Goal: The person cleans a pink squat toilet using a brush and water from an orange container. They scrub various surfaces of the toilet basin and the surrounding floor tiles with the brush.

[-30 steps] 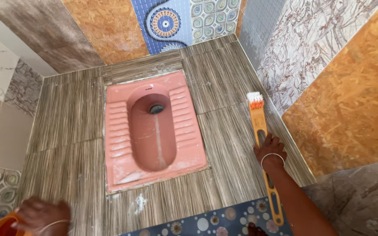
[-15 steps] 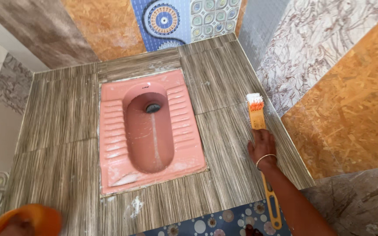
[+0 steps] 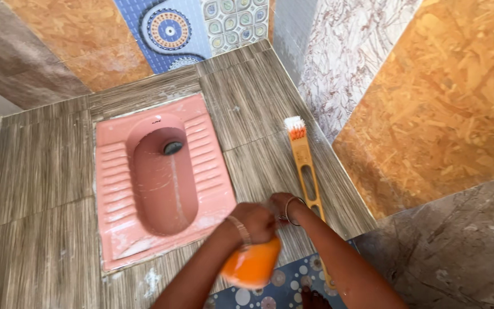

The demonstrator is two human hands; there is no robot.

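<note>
Left hand [image 3: 255, 220] clamps the orange bottle [image 3: 253, 264], right hand [image 3: 284, 206] closes at its top beside the long-handled brush [image 3: 304, 163]; opening step, needs a firm twist.

A toilet room: a pink ceramic squat pan [image 3: 161, 177] set in a striped grey-brown tiled floor [image 3: 41, 171], between patchwork patterned wall tiles [image 3: 441, 103]

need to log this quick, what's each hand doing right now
Left hand: closed on the orange bottle.
Right hand: by the brush handle, mostly hidden; grip cannot be told.
</note>
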